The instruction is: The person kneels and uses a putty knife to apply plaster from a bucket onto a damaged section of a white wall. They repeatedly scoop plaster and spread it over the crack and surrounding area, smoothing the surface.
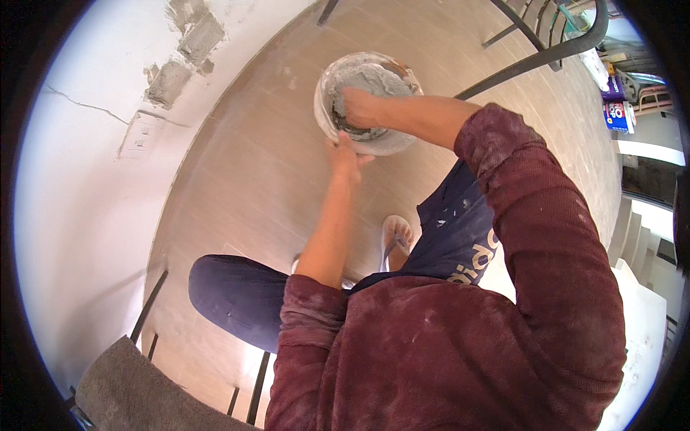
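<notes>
A round, pale bucket (392, 146), its wall smeared with dried mortar, stands on the floor in front of me. Wet grey mortar (374, 81) lines its inside. My left hand (348, 156) grips the near rim, thumb over the edge and fingers against the outer wall. Down inside the bucket is my right hand (361, 108), curled closed and touching the mortar. Whatever it may hold is hidden by the hand and the mortar.
On the left, a white wall (100, 93) has grey mortar patches (169, 84), a crack and a socket plate (141, 135). A metal-framed chair (546, 57) stands at the upper right, and a grey-brown padded chair (136, 391) at the lower left. Tiled floor (266, 179) surrounds the bucket.
</notes>
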`<action>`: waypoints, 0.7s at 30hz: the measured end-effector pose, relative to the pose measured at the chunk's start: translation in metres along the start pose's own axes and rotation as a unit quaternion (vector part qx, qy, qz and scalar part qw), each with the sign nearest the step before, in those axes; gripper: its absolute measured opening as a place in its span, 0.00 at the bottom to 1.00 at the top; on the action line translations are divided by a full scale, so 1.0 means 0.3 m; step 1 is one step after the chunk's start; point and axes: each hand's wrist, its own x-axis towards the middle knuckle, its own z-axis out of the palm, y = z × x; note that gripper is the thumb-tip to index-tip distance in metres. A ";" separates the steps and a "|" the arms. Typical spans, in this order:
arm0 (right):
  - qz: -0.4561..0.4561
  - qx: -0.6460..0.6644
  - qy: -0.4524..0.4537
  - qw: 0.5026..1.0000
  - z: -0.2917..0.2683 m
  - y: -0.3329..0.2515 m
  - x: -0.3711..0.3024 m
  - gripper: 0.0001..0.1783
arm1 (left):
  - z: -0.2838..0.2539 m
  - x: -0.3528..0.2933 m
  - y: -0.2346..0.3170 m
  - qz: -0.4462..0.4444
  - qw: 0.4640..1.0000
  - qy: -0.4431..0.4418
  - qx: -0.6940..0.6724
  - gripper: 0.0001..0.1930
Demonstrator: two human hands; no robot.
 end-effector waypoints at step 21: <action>0.048 0.618 -0.176 0.765 -0.081 0.496 -0.410 0.23 | -0.351 -0.059 0.361 0.163 0.968 0.106 0.160 0.17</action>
